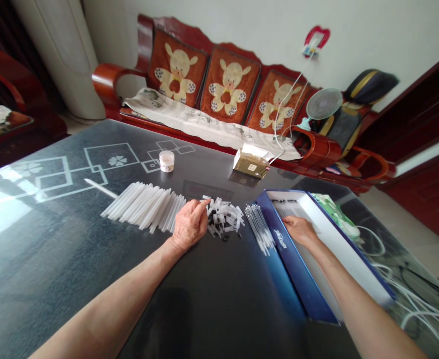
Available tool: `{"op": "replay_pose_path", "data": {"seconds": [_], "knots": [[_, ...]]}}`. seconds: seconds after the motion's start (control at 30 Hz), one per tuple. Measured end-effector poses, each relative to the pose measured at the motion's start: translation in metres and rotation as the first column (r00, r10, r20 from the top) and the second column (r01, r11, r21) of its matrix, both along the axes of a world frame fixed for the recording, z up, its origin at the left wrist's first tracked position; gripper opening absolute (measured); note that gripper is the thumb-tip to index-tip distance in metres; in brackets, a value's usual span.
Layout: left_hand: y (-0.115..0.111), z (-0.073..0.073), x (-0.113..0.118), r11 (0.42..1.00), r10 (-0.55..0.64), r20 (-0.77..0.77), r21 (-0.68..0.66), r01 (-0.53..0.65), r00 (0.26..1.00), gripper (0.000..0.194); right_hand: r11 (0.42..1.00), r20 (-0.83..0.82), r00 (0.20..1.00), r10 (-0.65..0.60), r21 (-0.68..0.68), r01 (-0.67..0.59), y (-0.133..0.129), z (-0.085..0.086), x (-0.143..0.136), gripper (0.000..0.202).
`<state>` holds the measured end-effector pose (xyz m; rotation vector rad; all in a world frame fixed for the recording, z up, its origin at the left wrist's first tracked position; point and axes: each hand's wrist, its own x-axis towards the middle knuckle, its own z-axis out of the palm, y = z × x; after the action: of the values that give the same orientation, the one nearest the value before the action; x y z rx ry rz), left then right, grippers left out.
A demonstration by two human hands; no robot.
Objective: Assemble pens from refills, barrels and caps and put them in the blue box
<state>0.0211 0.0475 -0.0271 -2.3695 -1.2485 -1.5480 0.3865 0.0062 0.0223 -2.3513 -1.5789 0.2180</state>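
Observation:
My left hand rests on the dark table with its fingers curled together, at the left edge of a pile of small white and black plastic pieces. Anything in its fingers is too small to make out. To its left lies a row of whitish translucent tubes. My right hand reaches into a long blue box, fingers drawn together and partly hidden, by slim clear sticks with dark ends. Thin rods with metallic tips lie side by side along the box's left wall.
A small round tub and a tissue box stand farther back on the table. A green-and-white packet and white cables lie right of the blue box. Beyond the table is a wooden sofa with bear cushions.

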Motion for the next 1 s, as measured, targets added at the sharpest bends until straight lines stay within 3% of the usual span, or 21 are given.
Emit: {"op": "replay_pose_path", "data": {"seconds": [0.1, 0.2, 0.33, 0.4, 0.43, 0.53, 0.67, 0.73, 0.8, 1.0], "knots": [[-0.001, 0.002, 0.001, 0.999, -0.03, -0.016, 0.012, 0.03, 0.999, 0.031, 0.988, -0.027, 1.0, 0.0, -0.156, -0.004, 0.001, 0.001, -0.004, 0.021], [-0.005, 0.005, 0.001, 0.993, -0.109, -0.095, 0.039, 0.113, 0.99, 0.03, 0.991, 0.014, 0.999, -0.047, -0.125, 0.049, -0.001, 0.015, -0.011, 0.025], [-0.012, 0.007, 0.004, 0.972, -0.203, -0.256, 0.062, 0.225, 0.945, 0.03, 0.992, 0.048, 0.996, -0.076, 0.107, 0.07, -0.012, 0.046, -0.033, 0.024], [-0.015, 0.007, 0.006, 0.966, -0.231, -0.31, 0.039, 0.255, 0.922, 0.031, 0.95, 0.036, 0.999, -0.009, 0.313, -0.003, -0.022, 0.056, -0.057, 0.023], [-0.017, 0.007, 0.007, 0.967, -0.236, -0.329, 0.016, 0.256, 0.914, 0.031, 0.903, 0.019, 0.999, 0.045, 0.427, -0.049, -0.027, 0.056, -0.073, 0.023], [-0.02, 0.011, 0.009, 0.98, -0.199, -0.384, -0.101, 0.173, 0.902, 0.034, 0.789, -0.053, 0.968, 0.247, 0.591, -0.169, -0.044, 0.039, -0.126, 0.022], [-0.015, 0.033, 0.007, 0.939, -0.115, -0.517, -0.335, -0.077, 0.848, 0.033, 0.771, -0.145, 0.907, 0.396, 0.589, -0.242, -0.062, -0.01, -0.18, 0.018], [-0.007, 0.048, 0.0, 0.846, -0.078, -0.585, -0.468, -0.257, 0.807, 0.031, 0.77, -0.172, 0.902, 0.396, 0.597, -0.224, -0.068, -0.031, -0.19, 0.017], [0.002, 0.06, -0.01, 0.792, -0.046, -0.619, -0.501, -0.349, 0.784, 0.03, 0.765, -0.168, 0.908, 0.384, 0.609, -0.211, -0.071, -0.044, -0.193, 0.017], [0.015, 0.073, -0.033, 0.662, -0.032, -0.692, -0.555, -0.504, 0.721, 0.027, 0.74, -0.116, 0.919, 0.378, 0.635, -0.223, -0.069, -0.051, -0.191, 0.015]]}}
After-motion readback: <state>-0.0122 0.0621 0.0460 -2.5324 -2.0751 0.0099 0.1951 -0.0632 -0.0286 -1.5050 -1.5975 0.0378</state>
